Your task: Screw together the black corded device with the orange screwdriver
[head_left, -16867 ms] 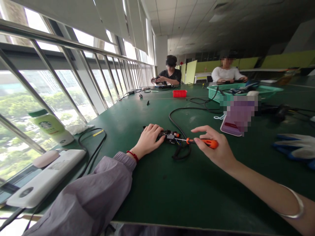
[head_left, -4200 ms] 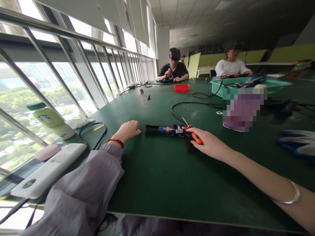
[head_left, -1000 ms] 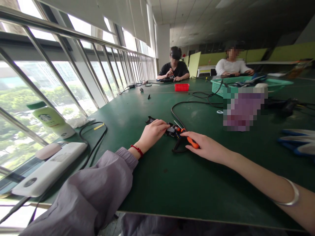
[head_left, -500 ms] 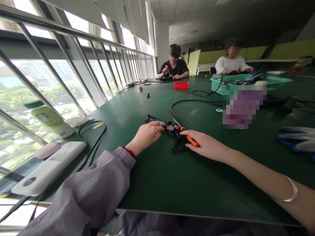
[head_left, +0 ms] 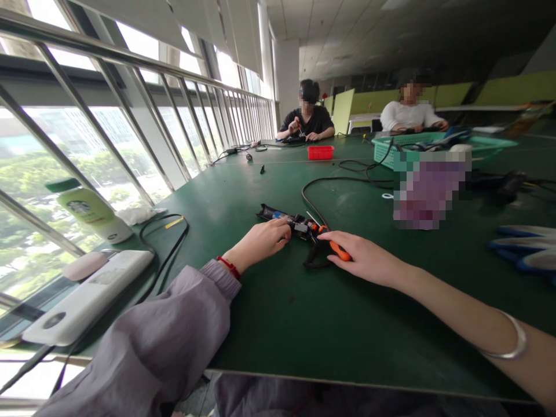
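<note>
Altogether, left hand (head_left: pixel 264 238) curled at one device (head_left: pixel 299 228), grip unclear; right hand (head_left: pixel 364 256) snug around one orange screwdriver (head_left: pixel 340 251).

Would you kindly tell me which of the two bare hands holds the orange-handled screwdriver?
The right hand, with a silver bangle up its arm, holds the screwdriver; the left hand, with a red bracelet at its wrist, shows none.

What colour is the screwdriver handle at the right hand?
The visible part of the screwdriver handle is orange; it shows best in the head view.
</note>
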{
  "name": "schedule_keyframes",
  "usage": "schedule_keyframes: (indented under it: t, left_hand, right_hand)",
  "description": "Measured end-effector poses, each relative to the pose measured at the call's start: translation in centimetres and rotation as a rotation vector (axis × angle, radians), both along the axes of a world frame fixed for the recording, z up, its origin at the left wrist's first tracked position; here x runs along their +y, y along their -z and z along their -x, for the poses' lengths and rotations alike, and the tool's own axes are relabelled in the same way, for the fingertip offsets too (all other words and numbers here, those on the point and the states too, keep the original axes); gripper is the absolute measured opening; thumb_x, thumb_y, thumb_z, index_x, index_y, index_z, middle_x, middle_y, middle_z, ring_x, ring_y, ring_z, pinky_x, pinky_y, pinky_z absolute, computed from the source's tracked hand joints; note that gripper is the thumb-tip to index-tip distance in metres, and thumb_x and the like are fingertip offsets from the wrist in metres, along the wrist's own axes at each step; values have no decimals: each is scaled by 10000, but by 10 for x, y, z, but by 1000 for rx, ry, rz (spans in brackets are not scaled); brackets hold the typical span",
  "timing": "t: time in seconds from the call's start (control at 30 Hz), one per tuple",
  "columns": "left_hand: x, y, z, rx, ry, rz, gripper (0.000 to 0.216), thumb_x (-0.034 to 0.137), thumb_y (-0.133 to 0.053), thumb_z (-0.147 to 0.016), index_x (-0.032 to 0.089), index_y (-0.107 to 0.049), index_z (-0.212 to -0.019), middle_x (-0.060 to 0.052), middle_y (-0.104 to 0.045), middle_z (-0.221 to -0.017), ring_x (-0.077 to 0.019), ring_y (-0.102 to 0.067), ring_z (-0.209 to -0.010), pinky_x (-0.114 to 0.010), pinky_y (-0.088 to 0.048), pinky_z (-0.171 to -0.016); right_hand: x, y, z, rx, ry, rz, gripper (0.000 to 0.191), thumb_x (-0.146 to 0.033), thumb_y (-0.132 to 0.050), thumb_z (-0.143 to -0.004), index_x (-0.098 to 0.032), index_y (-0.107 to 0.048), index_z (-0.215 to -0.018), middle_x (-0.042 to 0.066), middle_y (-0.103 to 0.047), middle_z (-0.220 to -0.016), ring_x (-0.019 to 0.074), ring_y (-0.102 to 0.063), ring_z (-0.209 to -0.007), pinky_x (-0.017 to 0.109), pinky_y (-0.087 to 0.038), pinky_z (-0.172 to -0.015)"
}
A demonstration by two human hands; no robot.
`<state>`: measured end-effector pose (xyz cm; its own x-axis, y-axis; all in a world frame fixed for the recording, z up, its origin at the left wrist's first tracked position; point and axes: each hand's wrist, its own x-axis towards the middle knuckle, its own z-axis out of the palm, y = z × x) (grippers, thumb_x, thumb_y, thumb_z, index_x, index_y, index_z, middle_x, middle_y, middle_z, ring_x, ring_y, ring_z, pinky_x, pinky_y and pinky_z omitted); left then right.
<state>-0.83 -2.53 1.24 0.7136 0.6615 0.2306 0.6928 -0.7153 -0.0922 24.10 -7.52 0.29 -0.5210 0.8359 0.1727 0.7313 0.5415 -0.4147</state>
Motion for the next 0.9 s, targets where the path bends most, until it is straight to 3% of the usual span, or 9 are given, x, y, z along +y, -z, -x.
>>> schedule_keyframes:
  t: [0.17, 0.27, 0.4, 0.6, 0.9]
  left_hand:
    - [-5, 2, -12, -158, 125, -24, 140, 196, -476, -852, 187, -613, -878, -30, -583, -912, -149, -555, -859, -253, -434, -769]
    - [0, 9, -27, -501, 10, -71, 134, 247, -522, -853, 180, -638, -855, -48, -562, -963, -162, -531, -938, -294, -425, -872]
    - [10, 18, -36, -768, -130, 78, 110, 271, -608, -814, 178, -668, -811, -61, -539, -1015, -189, -502, -1030, -361, -383, -981]
    - [11, 23, -32, -798, -157, 231, 95, 305, -649, -786, 216, -678, -807, -41, -558, -1060, -224, -478, -1088, -419, -348, -1014]
    - [5, 19, -35, -737, -189, 173, 75, 279, -635, -794, 208, -657, -789, -24, -581, -987, -208, -496, -1026, -429, -325, -993]
  right_hand:
    - [1, -1, 1, -6, -14, -15, 445, -361, -478, -844, -212, -507, -1262, 75, -558, -1290, 244, -582, -1096, 415, -464, -955]
    - [1, -2, 1, -22, -13, -14, 447, -361, -472, -848, -202, -505, -1264, 79, -560, -1278, 244, -580, -1089, 412, -464, -952]
    - [1, 0, 1, -7, -10, -19, 440, -356, -476, -847, -210, -509, -1260, 73, -561, -1270, 240, -585, -1074, 414, -467, -947]
    - [0, -1, 1, 2, -17, -11, 440, -349, -478, -847, -205, -506, -1261, 80, -554, -1282, 246, -584, -1078, 416, -466, -946]
    - [0, -1, 0, -2, -18, 0, 433, -355, -467, -854, -217, -497, -1263, 72, -545, -1289, 245, -575, -1087, 415, -459, -949]
